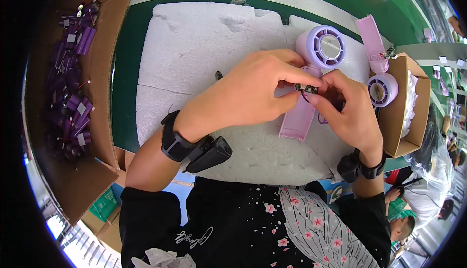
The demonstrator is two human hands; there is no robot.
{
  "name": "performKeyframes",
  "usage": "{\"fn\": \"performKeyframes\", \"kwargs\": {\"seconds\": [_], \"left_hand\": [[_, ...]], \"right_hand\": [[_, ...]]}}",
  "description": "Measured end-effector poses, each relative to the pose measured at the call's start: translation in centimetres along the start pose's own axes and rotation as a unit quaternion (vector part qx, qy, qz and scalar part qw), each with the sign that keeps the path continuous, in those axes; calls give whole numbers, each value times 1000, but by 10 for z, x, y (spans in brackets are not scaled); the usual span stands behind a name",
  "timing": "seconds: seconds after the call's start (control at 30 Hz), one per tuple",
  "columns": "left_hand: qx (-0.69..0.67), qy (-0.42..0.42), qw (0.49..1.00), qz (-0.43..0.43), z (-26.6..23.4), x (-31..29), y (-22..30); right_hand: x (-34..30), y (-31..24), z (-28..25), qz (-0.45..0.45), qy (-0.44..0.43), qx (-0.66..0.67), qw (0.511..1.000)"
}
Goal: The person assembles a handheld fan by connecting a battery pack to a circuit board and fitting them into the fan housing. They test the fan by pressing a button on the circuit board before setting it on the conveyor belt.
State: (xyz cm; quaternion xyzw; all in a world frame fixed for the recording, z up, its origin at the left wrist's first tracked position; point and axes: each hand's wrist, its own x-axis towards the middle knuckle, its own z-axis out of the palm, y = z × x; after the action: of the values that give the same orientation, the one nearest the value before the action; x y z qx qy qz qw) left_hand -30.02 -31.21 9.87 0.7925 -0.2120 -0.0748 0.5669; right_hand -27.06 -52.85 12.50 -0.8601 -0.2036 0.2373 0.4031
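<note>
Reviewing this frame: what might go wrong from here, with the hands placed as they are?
1. The small circuit board is at the fingertips of the left hand and right hand; a loose grip might let it slip.
2. Thin wires show beside it, so a tug could strain them.
3. Another pink and purple fan lies close to the right hand and might get knocked.
</note>
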Motion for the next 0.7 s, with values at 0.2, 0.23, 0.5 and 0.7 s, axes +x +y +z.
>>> {"fn": "performKeyframes", "kwargs": {"seconds": [0.2,0.23,0.5,0.7], "left_hand": [[-22,28,998,-56,-5,0,1],[-28,46,996,-68,-6,0,-1],[-52,109,988,-93,-5,3,-4],[-74,114,986,-99,0,1,-3]], "right_hand": [[-1,-6,1,-144,48,-77,985],[0,-5,2,-147,57,-79,984],[-8,0,-20,-175,71,-203,961],[-22,-4,-15,-186,104,-248,945]]}}
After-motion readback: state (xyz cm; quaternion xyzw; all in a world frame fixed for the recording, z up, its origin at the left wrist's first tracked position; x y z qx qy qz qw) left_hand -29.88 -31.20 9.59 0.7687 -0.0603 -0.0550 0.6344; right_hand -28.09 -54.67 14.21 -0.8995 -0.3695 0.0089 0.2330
